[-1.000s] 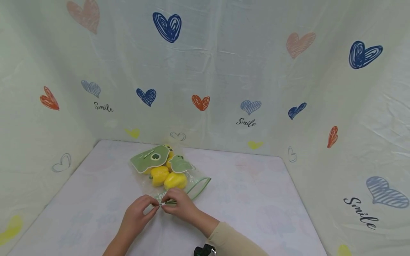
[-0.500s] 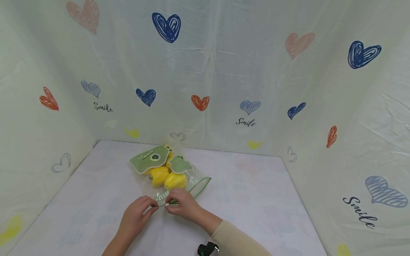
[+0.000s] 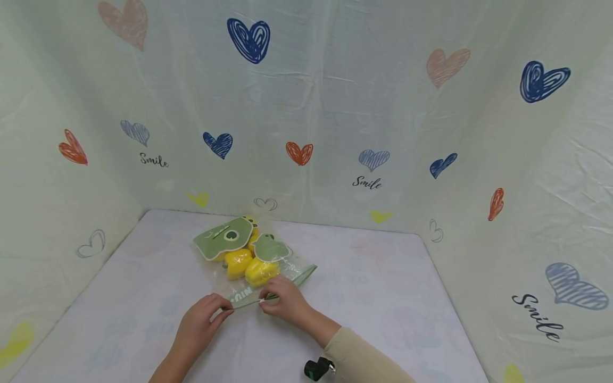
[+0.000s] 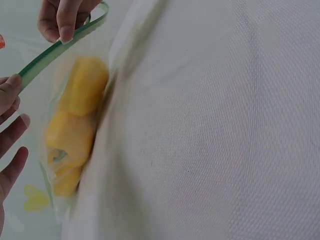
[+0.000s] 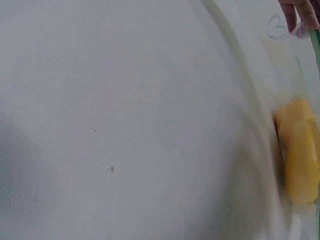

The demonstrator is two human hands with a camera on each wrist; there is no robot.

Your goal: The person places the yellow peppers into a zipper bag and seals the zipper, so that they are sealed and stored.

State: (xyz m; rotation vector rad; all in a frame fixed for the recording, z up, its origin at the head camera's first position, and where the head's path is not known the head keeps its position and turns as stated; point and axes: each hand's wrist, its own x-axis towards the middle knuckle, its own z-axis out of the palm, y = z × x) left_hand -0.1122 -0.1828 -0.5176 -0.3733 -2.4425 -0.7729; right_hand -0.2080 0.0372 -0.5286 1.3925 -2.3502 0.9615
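A clear zip bag with green printed patches lies on the table, holding several yellow bell peppers. My left hand pinches the near left end of its green edge between thumb and fingers. Farther right along that edge, my right hand pinches a small white slider. The green edge strip stretches between both hands in the left wrist view, peppers hanging below it. In the right wrist view, only some fingers and the yellow peppers show at the right side.
A white cloth covers the table. Behind it hangs a pale curtain printed with hearts and "Smile". A small black device sits at the right wrist by the beige sleeve.
My right hand has slid rightward along the bag's edge with the slider, away from my left hand. The bag's open green loop at the right has flattened. The left hand has barely moved.
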